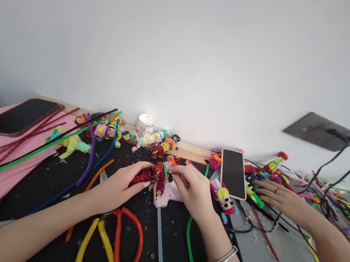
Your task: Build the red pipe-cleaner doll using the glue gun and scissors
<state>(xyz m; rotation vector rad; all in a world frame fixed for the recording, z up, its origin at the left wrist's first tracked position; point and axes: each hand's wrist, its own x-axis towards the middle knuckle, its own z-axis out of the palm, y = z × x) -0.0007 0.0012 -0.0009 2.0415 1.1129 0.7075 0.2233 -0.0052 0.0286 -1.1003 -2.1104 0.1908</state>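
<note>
At far left a dark phone [18, 116] is lying on a pink sheet [43, 167], clear of the work, with long glittery red stems [14, 146] crossing the sheet in a loose bundle. Over the black counter [35, 179], yellow handles [85, 241] and a red handle [141, 244] are pointing back toward the person, seemingly for easy reach. The left hand [121, 189] is holding a glittery red figure [159, 175] from its left side, thumb and forefinger closing on it, probably steadying it and leaving its other side accessible. That figure is sitting mid-counter above a pale glue gun [167, 194], whose glue stick [159, 244] is trailing toward the person. The right hand [193, 192] is meeting the figure's right edge, fingers bunched nearly together; what they are gripping, if anything, I cannot tell, since the knuckles are hiding the tips. Beyond, a light-rimmed phone [234, 174] is leaning against the clutter, and another person's hand [274, 197] is resting among finished-looking figures and loose stems.
</note>
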